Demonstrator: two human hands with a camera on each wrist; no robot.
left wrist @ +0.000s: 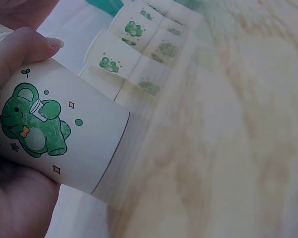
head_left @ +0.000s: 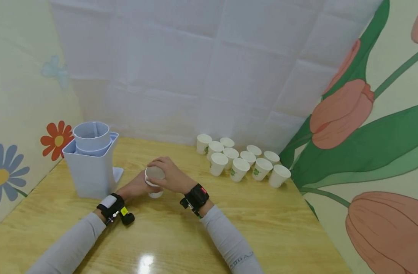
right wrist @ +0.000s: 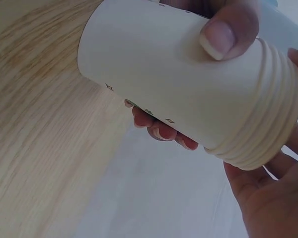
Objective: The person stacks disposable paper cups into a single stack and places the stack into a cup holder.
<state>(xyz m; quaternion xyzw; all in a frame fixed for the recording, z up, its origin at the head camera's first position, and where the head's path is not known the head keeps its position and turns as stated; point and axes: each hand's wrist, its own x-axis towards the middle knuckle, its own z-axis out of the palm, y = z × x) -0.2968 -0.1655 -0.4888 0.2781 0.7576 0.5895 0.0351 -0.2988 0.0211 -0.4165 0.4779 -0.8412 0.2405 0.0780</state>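
Note:
A short stack of white paper cups [right wrist: 179, 74], several rims nested together, hangs tilted just above the table. My left hand [head_left: 138, 186] grips the stack round its side, thumb [right wrist: 231, 32] on one face and fingertips on the other. A green bear print decorates the outer paper cup [left wrist: 64, 124] in the left wrist view. At the rim end, my right hand [head_left: 174, 177] has its fingers curled about the cup rims [right wrist: 268, 114]. Part of the stack is hidden behind both hands in the head view.
Several white paper cups [head_left: 239, 169] stand upright in staggered rows at the back right of the wooden table [head_left: 181, 236]. To the left is a pale blue square bin [head_left: 90, 173] with a round container [head_left: 92, 140] in its top. A white cloth [head_left: 167, 68] hangs behind.

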